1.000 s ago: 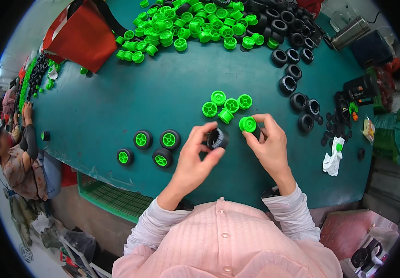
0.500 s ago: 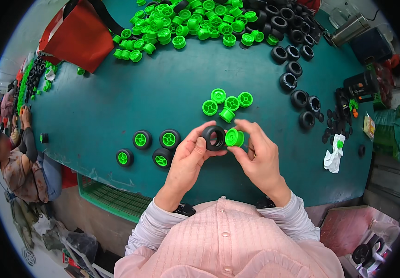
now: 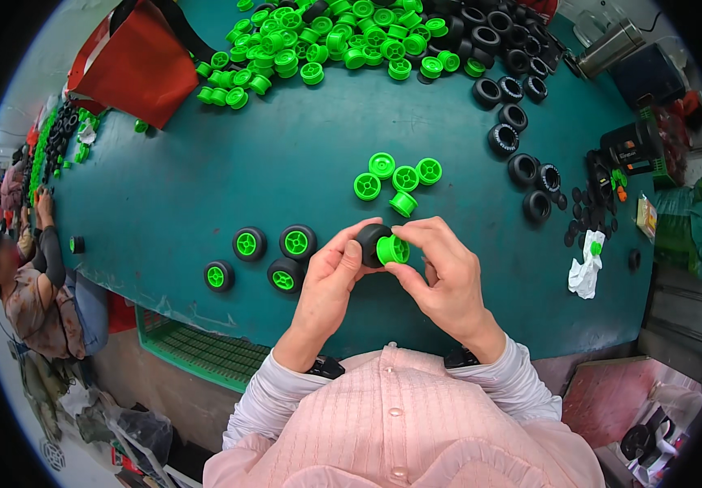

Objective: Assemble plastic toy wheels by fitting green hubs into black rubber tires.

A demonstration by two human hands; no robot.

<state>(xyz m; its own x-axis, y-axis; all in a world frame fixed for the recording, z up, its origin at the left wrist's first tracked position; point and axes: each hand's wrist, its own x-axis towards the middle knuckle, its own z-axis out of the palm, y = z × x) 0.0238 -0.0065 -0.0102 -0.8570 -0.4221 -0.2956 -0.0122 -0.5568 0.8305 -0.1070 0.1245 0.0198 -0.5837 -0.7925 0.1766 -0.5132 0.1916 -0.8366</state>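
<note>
Left grip point(image 3: 330, 272): pinching black tire point(image 3: 371, 241), partly hidden
Right grip point(image 3: 444, 272): pinching green hub point(image 3: 393, 250) against it
Bench point(image 3: 204, 154): wheels point(image 3: 286, 277), nine o'clock; loose hubs point(image 3: 405, 178), one
Hub pile point(image 3: 338, 38): twelve — cut off

A wide band of bare table point(image 3: 245, 154) lay between the far heap of green rims point(image 3: 330, 41) and the five loose rims point(image 3: 406, 179), so a hand could pass there from left to right. The red bag point(image 3: 135, 69) blocked its far left end, and a string of black tyres point(image 3: 502, 151) its right. Straight beyond the two hands, the loose rims stood in the way; near left, four wheels point(image 3: 285, 278) did. Right of the right hand point(image 3: 448, 285), open room reached to the white paper point(image 3: 583, 278).
</note>
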